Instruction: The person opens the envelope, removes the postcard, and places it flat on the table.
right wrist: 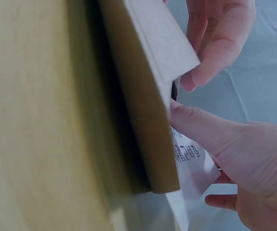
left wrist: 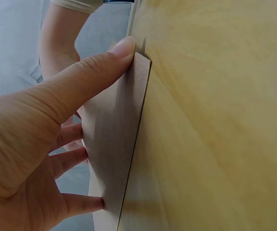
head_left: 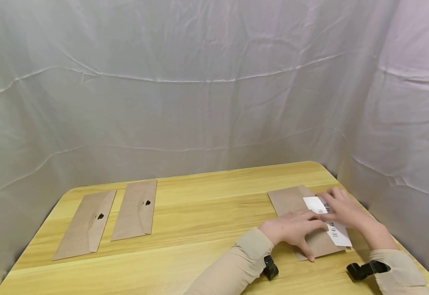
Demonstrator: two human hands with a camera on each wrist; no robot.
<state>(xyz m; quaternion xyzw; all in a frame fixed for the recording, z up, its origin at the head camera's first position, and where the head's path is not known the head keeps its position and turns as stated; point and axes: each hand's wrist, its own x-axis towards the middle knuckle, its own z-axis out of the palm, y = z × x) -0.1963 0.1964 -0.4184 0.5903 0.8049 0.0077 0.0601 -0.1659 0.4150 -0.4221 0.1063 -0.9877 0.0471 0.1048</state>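
A brown paper envelope (head_left: 284, 199) lies on the right side of the table. Along its right-hand opening sits a white sheet (head_left: 341, 235) printed with black characters, partly inside the envelope. My left hand (head_left: 292, 226) rests on the envelope with fingers spread; in the left wrist view its thumb (left wrist: 121, 50) presses near the envelope's corner and its fingertips touch the brown face (left wrist: 114, 130). My right hand (head_left: 347, 211) pinches the white sheet at its outer edge. In the right wrist view, the right thumb (right wrist: 201, 122) reaches to the opening, and the printed sheet (right wrist: 189, 154) shows below it.
Two more brown envelopes with black marks, one at far left (head_left: 79, 225) and one beside it (head_left: 135, 211), lie flat on the wooden table (head_left: 207, 213). Grey curtains (head_left: 199, 110) hang behind the table and at both sides.
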